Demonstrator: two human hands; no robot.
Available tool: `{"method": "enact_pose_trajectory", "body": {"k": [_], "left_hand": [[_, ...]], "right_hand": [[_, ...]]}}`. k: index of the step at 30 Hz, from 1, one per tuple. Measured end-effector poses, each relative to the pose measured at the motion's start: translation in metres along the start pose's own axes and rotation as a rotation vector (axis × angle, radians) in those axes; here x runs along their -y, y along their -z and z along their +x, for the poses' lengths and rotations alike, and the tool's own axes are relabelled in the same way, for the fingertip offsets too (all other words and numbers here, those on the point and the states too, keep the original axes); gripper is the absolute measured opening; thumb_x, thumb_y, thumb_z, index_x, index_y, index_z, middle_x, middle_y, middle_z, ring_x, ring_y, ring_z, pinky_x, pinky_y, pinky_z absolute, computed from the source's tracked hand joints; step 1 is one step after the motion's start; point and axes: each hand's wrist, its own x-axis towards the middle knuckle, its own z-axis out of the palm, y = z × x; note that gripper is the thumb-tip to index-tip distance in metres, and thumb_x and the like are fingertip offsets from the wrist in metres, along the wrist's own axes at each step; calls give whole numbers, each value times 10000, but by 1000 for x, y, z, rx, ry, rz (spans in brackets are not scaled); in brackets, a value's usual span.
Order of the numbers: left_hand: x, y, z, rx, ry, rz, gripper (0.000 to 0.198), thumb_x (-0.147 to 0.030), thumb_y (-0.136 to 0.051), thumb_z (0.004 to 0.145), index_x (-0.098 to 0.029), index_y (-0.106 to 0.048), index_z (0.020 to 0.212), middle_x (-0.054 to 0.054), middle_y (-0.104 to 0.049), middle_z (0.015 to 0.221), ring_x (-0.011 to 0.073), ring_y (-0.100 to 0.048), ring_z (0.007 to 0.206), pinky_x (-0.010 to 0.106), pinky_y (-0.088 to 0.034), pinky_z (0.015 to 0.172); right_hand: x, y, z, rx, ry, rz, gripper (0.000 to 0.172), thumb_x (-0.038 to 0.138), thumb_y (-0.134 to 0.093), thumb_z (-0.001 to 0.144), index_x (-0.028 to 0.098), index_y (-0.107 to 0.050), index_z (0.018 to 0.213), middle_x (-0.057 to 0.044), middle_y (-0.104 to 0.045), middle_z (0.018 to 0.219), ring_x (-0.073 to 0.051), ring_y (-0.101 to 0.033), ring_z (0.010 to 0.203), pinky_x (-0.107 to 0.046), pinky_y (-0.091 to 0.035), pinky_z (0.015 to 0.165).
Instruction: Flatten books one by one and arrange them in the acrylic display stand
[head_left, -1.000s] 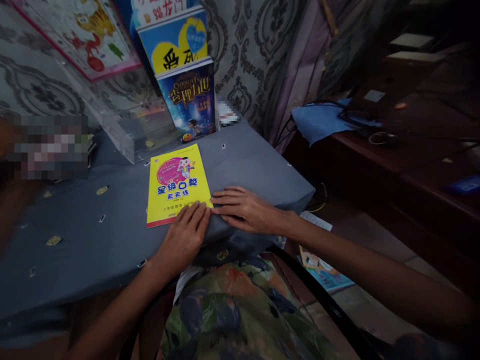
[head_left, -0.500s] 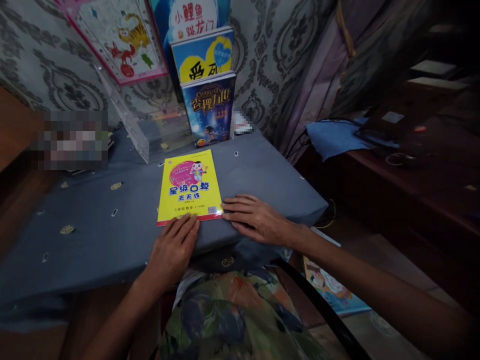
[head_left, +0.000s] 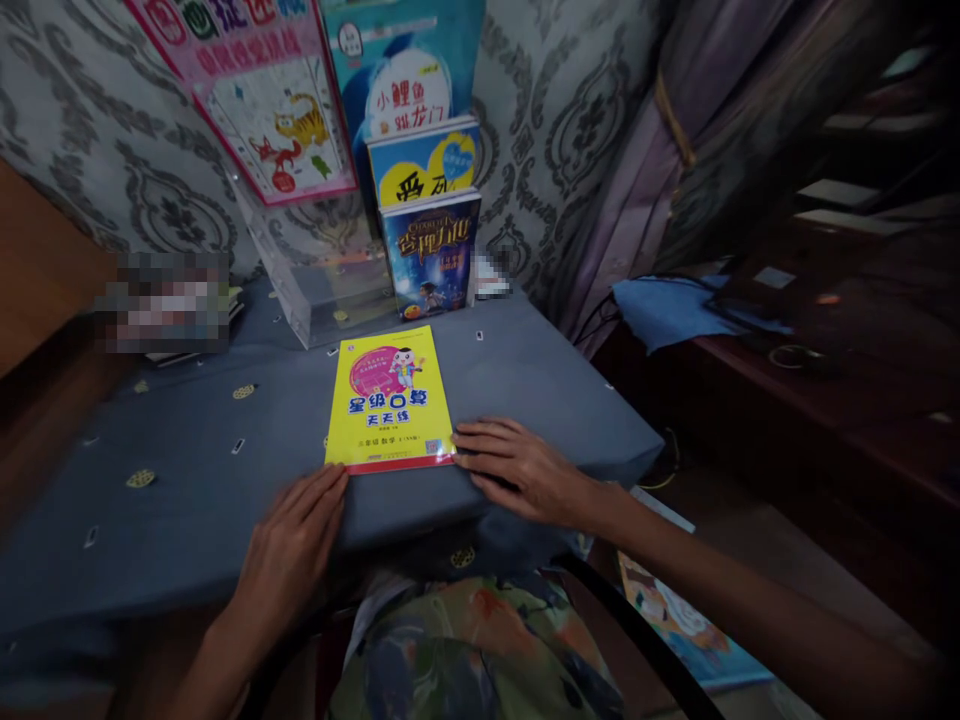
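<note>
A yellow workbook [head_left: 390, 400] with a red lower edge lies flat on the grey-blue tablecloth [head_left: 540, 390], its cover facing up. At its lower left corner is my left hand [head_left: 296, 530], fingers stretched out and resting on the cloth, the tips close to the corner. My right hand [head_left: 521, 470] lies flat at the lower right corner, with fingertips at the book's edge. Neither hand grips anything. Behind the workbook a clear rack [head_left: 292, 270] holds several upright books, the front one a dark blue book [head_left: 431, 260].
A pink-framed picture book [head_left: 281, 130] stands high at the rack's left. Blurred-out items [head_left: 169, 305] sit on the table's left. To the right, a blue cloth [head_left: 667, 310] and cables lie on a dark red surface. A colourful book [head_left: 697, 625] lies low on the right.
My left hand has slid left, off the workbook's bottom edge to its lower left corner. My right hand stays at the right corner. The view has tilted up somewhat.
</note>
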Motion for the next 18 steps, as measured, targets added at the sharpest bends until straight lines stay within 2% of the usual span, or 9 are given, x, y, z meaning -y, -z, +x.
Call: {"method": "enact_pose_trajectory", "body": {"k": [5, 11, 15, 18], "left_hand": [[-1, -2, 12, -40, -21, 63, 307, -270, -422, 1038, -187, -666, 1205, 90, -734, 1161, 223, -706, 1011, 368, -610, 842], [5, -7, 38, -26, -42, 55, 348, -321, -357, 1054, -218, -688, 1021, 63, -724, 985, 207, -686, 862, 334, -586, 753], [9, -12, 57, -7, -61, 31, 320, -319, -369, 1046, -221, -660, 955, 60, -709, 964, 207, -678, 832, 325, -573, 713], [12, -18, 67, 7, -60, 0, 284, -280, -390, 1031, -232, -635, 895, 43, -699, 915, 203, -674, 806, 317, -567, 700]], "right_hand": [[14, -1, 0, -22, -39, -30, 333, 214, -508, 990, 149, -661, 1279, -156, -705, 1287, -260, -623, 1263, -538, -458, 1110], [25, -3, -3, -29, -112, -38, 352, 212, -529, 972, 157, -644, 1300, -156, -699, 1297, -266, -623, 1266, -543, -432, 1134], [38, -2, 18, -11, -256, 40, 270, 239, -549, 970, 193, -694, 1193, -118, -724, 1250, -249, -631, 1241, -512, -377, 1179], [49, -8, 46, 31, -280, 127, 267, 281, -560, 974, 189, -691, 1188, -103, -707, 1285, -234, -602, 1277, -444, -347, 1211]]}}
